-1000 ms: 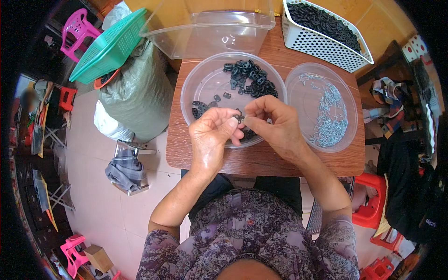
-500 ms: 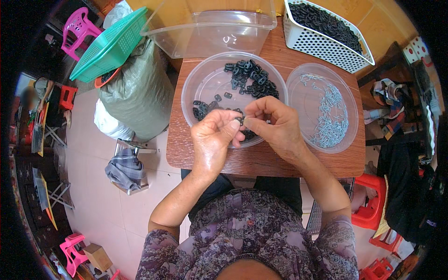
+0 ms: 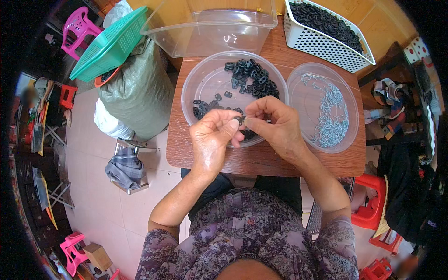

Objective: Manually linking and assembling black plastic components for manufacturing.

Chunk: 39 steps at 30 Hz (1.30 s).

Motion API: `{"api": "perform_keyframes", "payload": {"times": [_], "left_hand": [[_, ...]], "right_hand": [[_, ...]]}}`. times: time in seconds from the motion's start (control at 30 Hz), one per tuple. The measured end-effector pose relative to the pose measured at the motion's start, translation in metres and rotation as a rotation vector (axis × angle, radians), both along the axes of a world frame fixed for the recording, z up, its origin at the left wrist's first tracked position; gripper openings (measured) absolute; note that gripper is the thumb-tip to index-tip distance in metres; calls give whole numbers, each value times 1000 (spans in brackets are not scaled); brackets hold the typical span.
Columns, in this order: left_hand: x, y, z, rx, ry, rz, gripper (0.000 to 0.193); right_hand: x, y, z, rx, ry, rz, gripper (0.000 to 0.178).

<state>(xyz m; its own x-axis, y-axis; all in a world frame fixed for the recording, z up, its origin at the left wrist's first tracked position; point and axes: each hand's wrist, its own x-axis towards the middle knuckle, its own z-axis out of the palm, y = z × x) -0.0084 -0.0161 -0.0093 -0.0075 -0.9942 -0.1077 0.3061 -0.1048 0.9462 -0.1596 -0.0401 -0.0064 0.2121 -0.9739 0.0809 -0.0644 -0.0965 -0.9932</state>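
My left hand point(image 3: 213, 132) pinches a small black plastic piece point(image 3: 240, 120) between thumb and fingers, over the near side of a round clear tub point(image 3: 187, 88). My right hand point(image 3: 276, 122) meets it there, thumb and forefinger pressed together at the piece's edge. Whatever the right fingertips grip is too small and hidden to make out. Inside the tub lie many similar black pieces point(image 3: 254, 77), heaped at the far right, with more at the near left. To the right, a shallow round clear tub point(image 3: 298, 79) holds a spread of small silvery screws point(image 3: 332, 116).
A white perforated basket point(image 3: 322, 49) full of black pieces stands at the back right of the wooden table point(image 3: 210, 161). Behind the tub is a clear rectangular bin point(image 3: 219, 35). At left, green baskets point(image 3: 109, 46) rest on a stuffed sack point(image 3: 135, 93). A red stool point(image 3: 373, 205) sits right.
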Motion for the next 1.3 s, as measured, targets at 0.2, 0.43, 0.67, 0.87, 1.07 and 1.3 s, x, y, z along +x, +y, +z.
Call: {"api": "perform_keyframes", "payload": {"times": [0.2, 0.43, 0.67, 0.87, 1.07, 1.3], "left_hand": [[1, 1, 0, 8, -22, 0, 10], [2, 3, 0, 25, 0, -4, 11], [2, 3, -1, 21, -17, -3, 11], [0, 4, 1, 11, -69, 7, 9], [-5, 7, 4, -11, -136, 39, 8], [-11, 8, 3, -48, -191, 101, 6]], "right_hand": [[2, 2, 0, 13, 20, 0, 16], [2, 2, 0, 13, 14, 3, 16], [3, 2, 0, 23, 25, 5, 16], [3, 3, 0, 18, 24, 11, 17], [4, 4, 4, -12, 51, 9, 16], [12, 6, 3, -16, 8, -50, 15]]}}
